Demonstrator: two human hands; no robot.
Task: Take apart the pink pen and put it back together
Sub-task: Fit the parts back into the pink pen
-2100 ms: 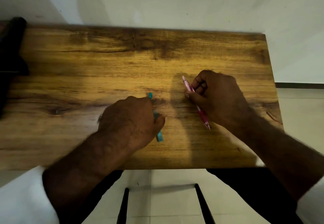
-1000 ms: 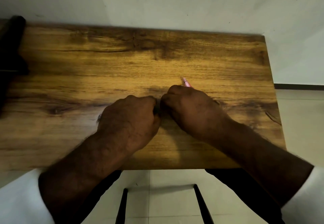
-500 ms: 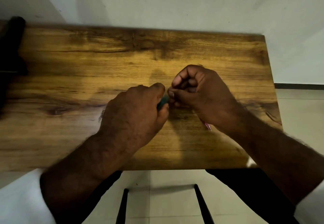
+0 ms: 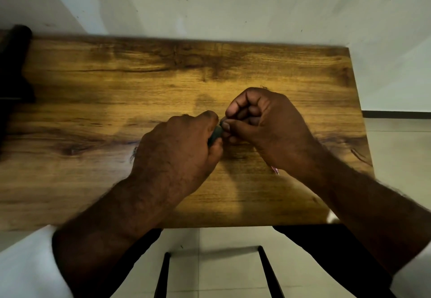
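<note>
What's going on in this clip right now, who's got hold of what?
A person is working over a wooden table with both bare hands brought together. The left hand is closed around a teal pen, only a bit of it showing. The right hand is fisted, its fingertips at that pen's end, while the tip of the pink pen pokes out beneath its wrist. Whether anything is apart yet cannot be seen.

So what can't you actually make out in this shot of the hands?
- Pink pen: head view; only a tip shows below the right hand, so whether it is apart is hidden.
- Dark teal thing: mostly buried in the left hand.
- Black object: cut off by the left edge, too dark to identify.
</note>
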